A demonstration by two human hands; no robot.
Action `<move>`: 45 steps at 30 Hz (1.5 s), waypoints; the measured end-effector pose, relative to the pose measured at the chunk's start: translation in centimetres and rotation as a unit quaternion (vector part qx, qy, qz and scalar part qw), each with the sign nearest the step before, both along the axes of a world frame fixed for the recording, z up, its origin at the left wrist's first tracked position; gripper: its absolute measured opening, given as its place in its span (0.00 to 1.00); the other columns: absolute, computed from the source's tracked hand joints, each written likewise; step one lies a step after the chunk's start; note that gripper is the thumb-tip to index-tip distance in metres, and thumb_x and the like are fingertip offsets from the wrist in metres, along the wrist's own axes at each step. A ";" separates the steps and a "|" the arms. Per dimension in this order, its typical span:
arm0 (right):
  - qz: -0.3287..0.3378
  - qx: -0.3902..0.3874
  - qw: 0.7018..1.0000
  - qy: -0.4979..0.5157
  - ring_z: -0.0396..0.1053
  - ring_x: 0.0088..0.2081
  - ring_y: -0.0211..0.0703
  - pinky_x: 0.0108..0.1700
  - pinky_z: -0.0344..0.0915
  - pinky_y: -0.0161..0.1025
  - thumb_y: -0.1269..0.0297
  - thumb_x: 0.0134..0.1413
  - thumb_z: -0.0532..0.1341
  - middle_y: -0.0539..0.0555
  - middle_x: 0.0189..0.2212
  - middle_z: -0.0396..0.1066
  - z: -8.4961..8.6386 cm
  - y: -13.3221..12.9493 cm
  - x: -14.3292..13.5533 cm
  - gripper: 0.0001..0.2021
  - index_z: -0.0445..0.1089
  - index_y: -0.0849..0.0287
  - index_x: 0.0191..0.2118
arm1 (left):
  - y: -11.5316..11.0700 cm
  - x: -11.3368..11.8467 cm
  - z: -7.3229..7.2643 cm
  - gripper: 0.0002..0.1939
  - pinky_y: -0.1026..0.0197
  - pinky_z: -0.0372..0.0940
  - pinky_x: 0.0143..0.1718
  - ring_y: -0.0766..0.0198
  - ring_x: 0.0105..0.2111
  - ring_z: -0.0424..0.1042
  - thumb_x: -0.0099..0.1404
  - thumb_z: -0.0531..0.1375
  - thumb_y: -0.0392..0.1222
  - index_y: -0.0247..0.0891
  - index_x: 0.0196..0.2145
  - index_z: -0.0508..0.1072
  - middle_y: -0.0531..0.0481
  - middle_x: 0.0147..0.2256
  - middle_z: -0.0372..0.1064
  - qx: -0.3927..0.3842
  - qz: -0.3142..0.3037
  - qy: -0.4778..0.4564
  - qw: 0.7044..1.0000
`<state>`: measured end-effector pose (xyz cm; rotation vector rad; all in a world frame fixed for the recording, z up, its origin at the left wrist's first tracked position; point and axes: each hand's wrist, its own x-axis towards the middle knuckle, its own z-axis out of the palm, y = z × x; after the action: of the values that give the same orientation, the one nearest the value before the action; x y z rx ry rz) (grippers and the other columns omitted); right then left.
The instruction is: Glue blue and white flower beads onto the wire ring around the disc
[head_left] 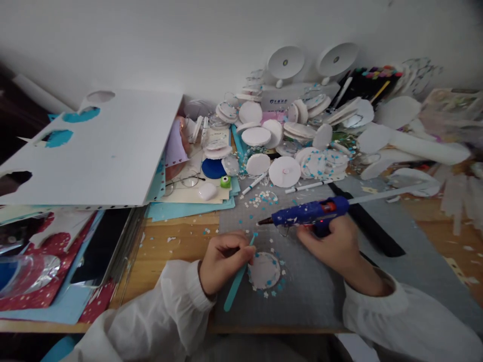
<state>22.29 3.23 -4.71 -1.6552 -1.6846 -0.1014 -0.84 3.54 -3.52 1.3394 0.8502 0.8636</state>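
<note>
Teal tweezers (pixel 236 286) are pinched in my left hand (pixel 225 261), and a small blue piece shows at their tip. Just right of that hand, a round white disc (pixel 264 271) lies on the grey mat (pixel 309 301), ringed by small blue and white star-like pieces. My right hand (pixel 334 246) is wrapped round the handle of a blue glue gun (pixel 311 213). The gun's nozzle points left, above the disc and clear of it. A long pale glue stick (pixel 392 193) sticks out of the gun's back end.
Many white discs (pixel 285 171) with blue decorations are piled at the back. Loose stars (pixel 264 198) and pens (pixel 309 187) lie before them. A black strap-like object (pixel 373 226) is on the right. A large white board (pixel 113 151), eyeglasses (pixel 188 181) and papers fill the left.
</note>
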 end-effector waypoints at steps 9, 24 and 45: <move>0.020 -0.003 1.000 0.013 0.57 0.16 0.37 0.19 0.54 0.37 0.61 0.40 0.61 0.48 0.12 0.58 -0.9 -0.4 0.4 0.10 0.60 0.56 0.18 | 0.2 0.0 0.1 0.19 0.65 0.55 0.26 0.69 0.22 0.59 0.62 0.60 0.43 0.34 0.15 0.69 0.53 0.17 0.60 -0.014 -0.004 -0.018 1.000; 0.051 0.004 0.999 0.004 0.56 0.15 0.37 0.18 0.52 0.36 0.62 0.42 0.58 0.47 0.11 0.57 -0.8 -0.6 0.2 0.09 0.59 0.55 0.19 | 0.2 0.1 0.4 0.19 0.64 0.56 0.26 0.68 0.22 0.60 0.62 0.59 0.44 0.34 0.16 0.69 0.52 0.17 0.60 0.016 -0.011 0.006 1.000; 0.037 -0.023 0.999 0.008 0.53 0.15 0.37 0.19 0.50 0.37 0.62 0.41 0.57 0.47 0.12 0.55 -0.7 -0.7 0.0 0.08 0.56 0.54 0.20 | 0.2 0.0 0.3 0.18 0.64 0.57 0.26 0.67 0.23 0.61 0.62 0.59 0.42 0.34 0.16 0.69 0.51 0.18 0.62 0.024 -0.020 0.018 0.999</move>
<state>22.32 2.58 -5.40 -1.6211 -1.7454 -0.0154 -0.79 3.71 -3.24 1.4132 0.8322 0.8371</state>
